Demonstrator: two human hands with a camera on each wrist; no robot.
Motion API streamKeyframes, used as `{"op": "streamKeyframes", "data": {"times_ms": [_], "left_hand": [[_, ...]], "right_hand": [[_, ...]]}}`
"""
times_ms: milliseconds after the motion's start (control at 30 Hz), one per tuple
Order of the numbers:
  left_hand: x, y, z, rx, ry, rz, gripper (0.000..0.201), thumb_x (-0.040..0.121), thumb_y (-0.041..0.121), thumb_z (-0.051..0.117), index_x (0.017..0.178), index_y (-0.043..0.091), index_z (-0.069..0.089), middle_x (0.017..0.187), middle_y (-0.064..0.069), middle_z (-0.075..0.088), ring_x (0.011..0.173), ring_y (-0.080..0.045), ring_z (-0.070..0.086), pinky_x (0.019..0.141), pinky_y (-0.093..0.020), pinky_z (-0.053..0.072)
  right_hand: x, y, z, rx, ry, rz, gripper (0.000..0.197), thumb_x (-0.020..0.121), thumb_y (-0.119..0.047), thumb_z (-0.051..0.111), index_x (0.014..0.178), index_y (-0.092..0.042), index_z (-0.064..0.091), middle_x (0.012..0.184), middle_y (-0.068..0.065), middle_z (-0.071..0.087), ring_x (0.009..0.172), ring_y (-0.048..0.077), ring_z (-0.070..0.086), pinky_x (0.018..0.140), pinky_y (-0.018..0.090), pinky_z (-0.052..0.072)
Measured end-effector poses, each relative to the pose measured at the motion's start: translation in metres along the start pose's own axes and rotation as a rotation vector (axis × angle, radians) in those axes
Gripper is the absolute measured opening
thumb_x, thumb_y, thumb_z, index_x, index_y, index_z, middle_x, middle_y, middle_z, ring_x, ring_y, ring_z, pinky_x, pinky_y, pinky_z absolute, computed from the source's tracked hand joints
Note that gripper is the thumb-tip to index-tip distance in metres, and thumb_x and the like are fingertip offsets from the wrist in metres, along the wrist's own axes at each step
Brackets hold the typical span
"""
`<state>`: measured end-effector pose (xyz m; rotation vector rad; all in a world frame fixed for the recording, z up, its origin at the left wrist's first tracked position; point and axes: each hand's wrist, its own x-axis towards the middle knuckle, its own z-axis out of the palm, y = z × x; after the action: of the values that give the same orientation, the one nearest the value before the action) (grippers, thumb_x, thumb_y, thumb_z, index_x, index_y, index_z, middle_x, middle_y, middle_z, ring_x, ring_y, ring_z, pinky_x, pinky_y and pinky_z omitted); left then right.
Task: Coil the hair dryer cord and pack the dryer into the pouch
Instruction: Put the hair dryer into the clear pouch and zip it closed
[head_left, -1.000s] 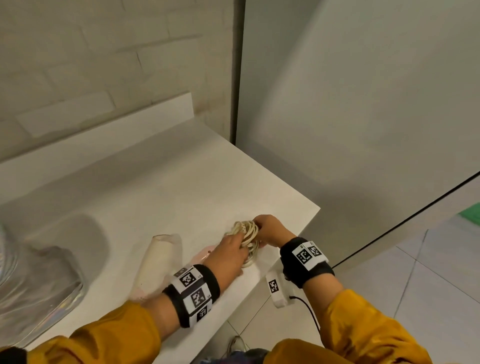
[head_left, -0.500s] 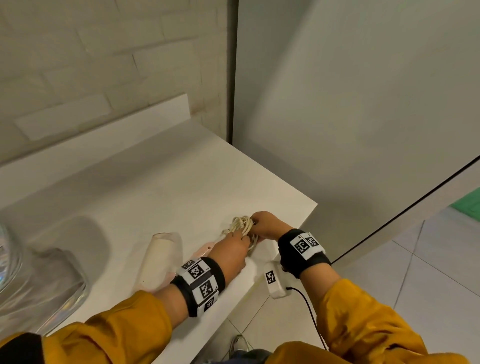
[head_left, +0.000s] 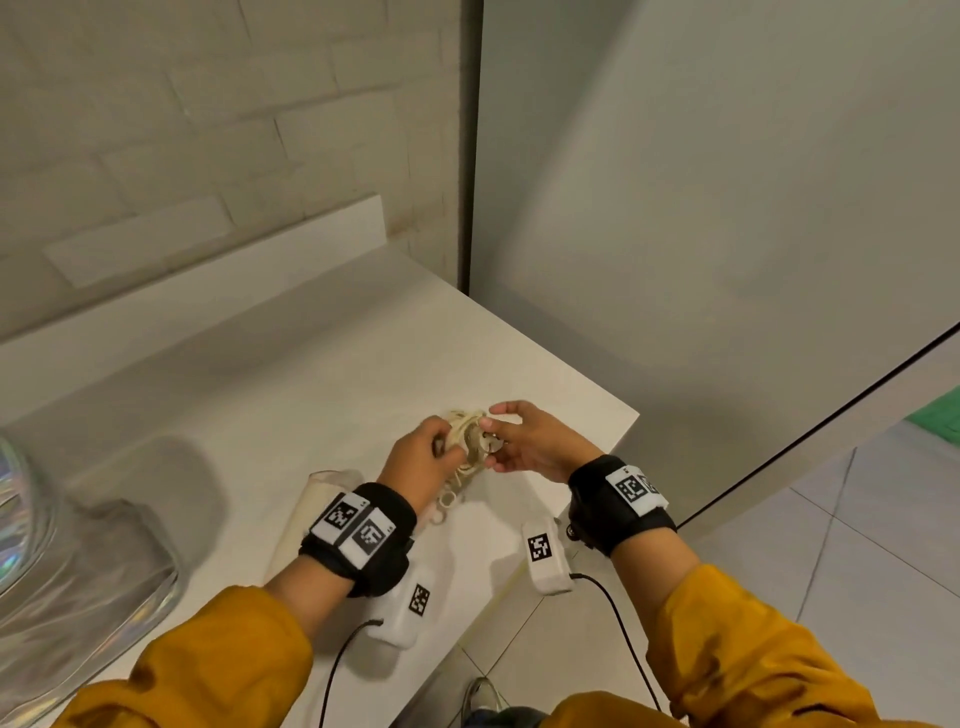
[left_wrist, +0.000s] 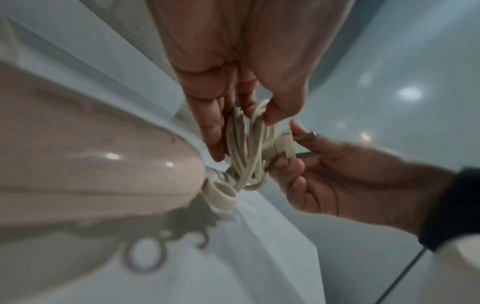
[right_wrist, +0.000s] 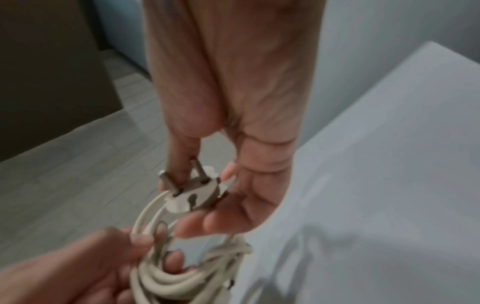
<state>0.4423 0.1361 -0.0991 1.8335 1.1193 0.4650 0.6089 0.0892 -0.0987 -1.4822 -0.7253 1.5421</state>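
Fingers of the left hand (head_left: 423, 462) curl round a bundle of cream cord (left_wrist: 246, 148), thumb on one side of the loops and the other fingers on the far side, so the coil hangs pinched between them just above the counter. Fingers of the right hand (head_left: 535, 447) pinch the plug (right_wrist: 193, 195) at the coil's free end, two metal pins pointing back toward that wrist, with the plug touching the outermost loop.

Below both sets of fingers lies the white counter (head_left: 322, 384), whose near corner sits just to the right of the right hand. To the left of the left fingers, well apart at the counter's edge, is a clear iridescent pouch (head_left: 78, 561). Just beneath and behind the left wrist lies the pink hair dryer (left_wrist: 85, 164) on the counter, its body blurred in the left wrist view. Nearer, a pale cylindrical part (head_left: 311, 514) shows beside the left wristband; what it is cannot be told. From the dryer's end a ribbed cream strain relief (left_wrist: 221, 193) leads straight up into the coil held by the left fingers.

Each wrist wears a black band (head_left: 363, 535) with square markers.
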Motion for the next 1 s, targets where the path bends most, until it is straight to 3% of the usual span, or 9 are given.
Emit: {"op": "streamKeyframes", "data": {"times_ms": [133,233,367,533,600,700,867,933,1000], "left_hand": [[0.009,0.001,-0.018,-0.29,-0.005,-0.133,0.046,0.084,0.007,0.055,0.117,0.032,0.032,0.085,-0.025,0.065,0.078,-0.035,0.066,0.075,-0.039,0.052],[0.019,0.004,-0.03,-0.363,-0.036,-0.186,0.022,0.091,0.02,0.052,0.11,0.009,0.053,0.085,-0.011,0.063,0.091,-0.031,0.064,0.086,-0.04,0.051],[0.022,0.012,-0.03,-0.249,-0.15,-0.195,0.051,0.088,0.048,0.047,0.112,0.003,0.049,0.1,-0.014,0.063,0.091,-0.028,0.063,0.091,-0.044,0.05],[0.025,0.012,-0.029,-0.085,0.001,-0.3,0.044,0.096,0.037,0.033,0.111,-0.003,0.043,0.094,-0.016,0.053,0.087,-0.029,0.055,0.086,-0.041,0.046],[0.025,0.01,-0.033,-0.069,0.036,-0.263,0.037,0.097,0.033,0.034,0.107,-0.001,0.044,0.091,-0.015,0.052,0.082,-0.027,0.052,0.076,-0.036,0.044],[0.017,0.006,-0.035,-0.07,-0.047,-0.18,0.02,0.096,0.024,0.04,0.106,0.006,0.042,0.087,-0.006,0.054,0.077,-0.019,0.053,0.068,-0.029,0.042],[0.008,-0.002,-0.039,-0.422,-0.191,-0.22,0.02,0.086,-0.006,0.05,0.095,0.012,0.053,0.093,-0.011,0.061,0.082,-0.022,0.062,0.079,-0.035,0.051],[0.007,-0.003,-0.044,-0.514,-0.244,-0.224,0.023,0.082,-0.01,0.055,0.091,0.011,0.057,0.091,-0.012,0.066,0.076,-0.017,0.066,0.068,-0.025,0.055],[0.003,-0.002,-0.048,-0.589,-0.33,-0.214,0.021,0.079,-0.011,0.057,0.079,0.01,0.061,0.076,-0.006,0.069,0.066,-0.01,0.068,0.056,-0.017,0.053]], "right_hand": [[-0.009,-0.017,0.006,-0.167,-0.134,-0.101,0.026,0.083,-0.008,0.064,0.097,-0.02,0.045,0.075,0.004,0.058,0.063,0.021,0.059,0.066,0.029,0.052],[-0.016,-0.028,0.016,-0.465,-0.141,-0.189,0.019,0.08,-0.001,0.055,0.087,-0.018,0.054,0.077,0.0,0.052,0.064,0.015,0.05,0.065,0.027,0.048],[-0.023,-0.035,0.039,-0.77,-0.11,-0.343,0.019,0.076,-0.004,0.057,0.079,-0.023,0.057,0.088,-0.002,0.059,0.075,0.011,0.051,0.073,0.022,0.044],[-0.034,-0.037,0.043,-0.739,-0.223,-0.415,0.032,0.074,0.001,0.062,0.069,-0.028,0.053,0.08,-0.004,0.055,0.061,-0.001,0.047,0.065,0.012,0.039],[-0.037,-0.039,0.039,-0.605,-0.205,-0.44,0.032,0.075,0.005,0.062,0.069,-0.026,0.054,0.078,-0.007,0.055,0.063,-0.003,0.049,0.066,0.009,0.039],[-0.033,-0.041,0.025,-0.12,-0.01,-0.436,0.016,0.071,0.0,0.056,0.072,-0.015,0.057,0.074,0.009,0.058,0.07,0.016,0.058,0.065,0.018,0.044],[-0.026,-0.029,0.014,0.314,0.13,-0.346,0.005,0.077,-0.01,0.052,0.073,-0.009,0.055,0.063,0.006,0.054,0.073,0.024,0.062,0.084,0.037,0.044],[-0.025,-0.024,0.015,0.521,0.155,-0.301,0.014,0.085,-0.008,0.049,0.072,-0.01,0.055,0.051,0.003,0.049,0.091,0.028,0.068,0.096,0.041,0.045],[-0.023,-0.025,0.014,0.703,0.217,-0.256,0.02,0.09,-0.006,0.047,0.071,-0.007,0.053,0.045,0.005,0.046,0.086,0.028,0.068,0.098,0.047,0.046]]}}
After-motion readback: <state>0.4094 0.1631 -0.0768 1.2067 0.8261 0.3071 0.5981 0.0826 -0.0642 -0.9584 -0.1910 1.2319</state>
